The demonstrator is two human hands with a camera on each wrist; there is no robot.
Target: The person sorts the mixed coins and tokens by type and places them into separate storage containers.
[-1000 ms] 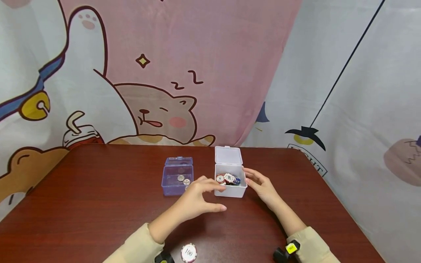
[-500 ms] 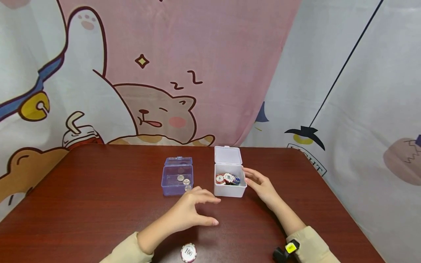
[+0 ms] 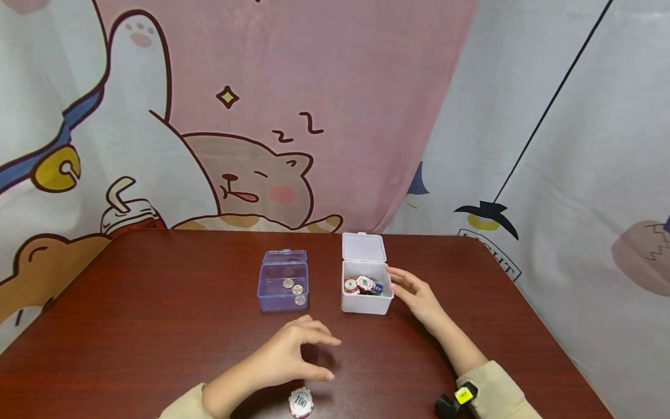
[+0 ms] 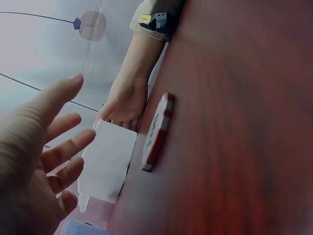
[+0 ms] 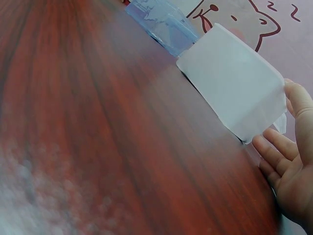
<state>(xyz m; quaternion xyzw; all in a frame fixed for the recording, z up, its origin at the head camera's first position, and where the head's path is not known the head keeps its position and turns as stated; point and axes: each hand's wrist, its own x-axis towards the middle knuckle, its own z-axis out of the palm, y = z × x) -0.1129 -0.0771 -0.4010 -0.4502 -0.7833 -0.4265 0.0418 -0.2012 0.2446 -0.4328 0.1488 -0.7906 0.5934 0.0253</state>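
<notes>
A white poker chip [image 3: 300, 402] marked 100 lies flat on the table near its front; the left wrist view shows red and white along its edge. Just above and beyond that chip hovers my left hand [image 3: 290, 355], thumb and fingers spread apart with nothing between them. My right hand [image 3: 419, 297] rests its fingertips against the right side of a white box [image 3: 366, 304], whose lid stands open at the back. Red, white and blue poker chips [image 3: 364, 284] lie piled inside it. In the right wrist view the thumb [image 5: 296, 95] is at the box's rim.
Left of the white box stands a clear blue box [image 3: 274, 302], lid tipped back, with silver coins [image 3: 297, 289] in it. Both sit toward the back of the brown table [image 3: 173, 326]. A cartoon-printed curtain [image 3: 335, 116] hangs behind.
My left hand has drawn back from the front of the white box toward the lone chip, moving left and nearer, fingers still spread. The right hand and both boxes have stayed put.
</notes>
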